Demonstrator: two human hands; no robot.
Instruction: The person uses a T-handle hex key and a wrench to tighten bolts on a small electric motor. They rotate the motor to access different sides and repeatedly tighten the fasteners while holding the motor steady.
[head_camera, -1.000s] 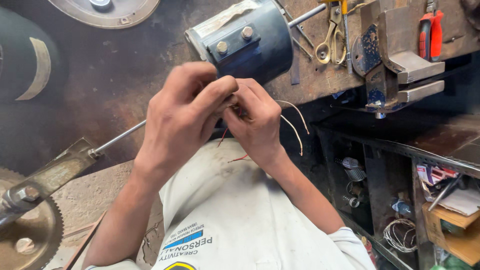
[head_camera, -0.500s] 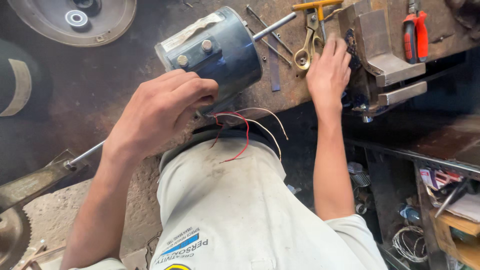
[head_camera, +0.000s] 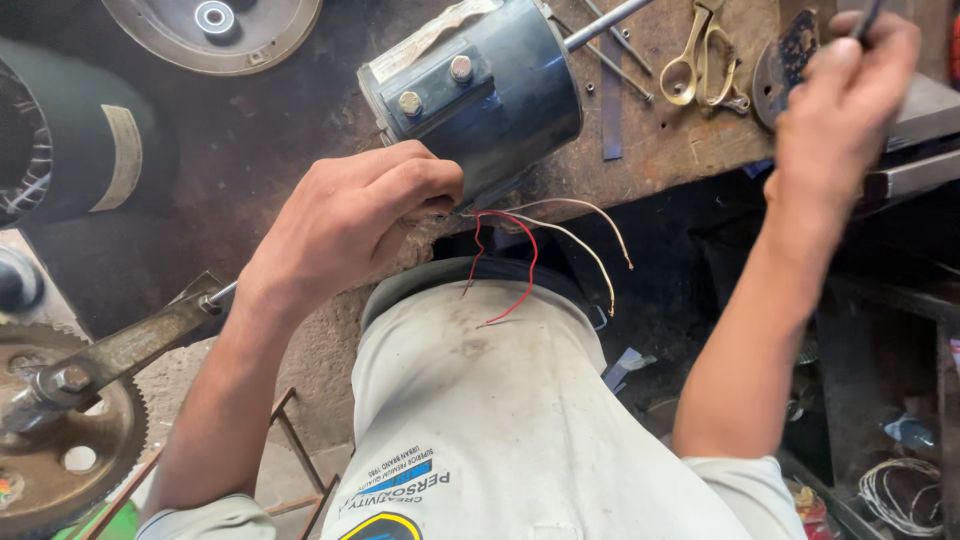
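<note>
Left hand (head_camera: 350, 215) curls at the base of the motor (head_camera: 480, 95), a smooth blue-grey metal cylinder with two bolts on a raised block, lying on the rough, rusty bench (head_camera: 690, 130). Its fingers pinch the thin wires (head_camera: 530, 250), red and pale, which loop down off the bench edge. Right hand (head_camera: 835, 100) is up over the bench, blurred, closed round a slim dark tool (head_camera: 868, 18). Brassy scissors (head_camera: 705, 55) lie just beside it.
</note>
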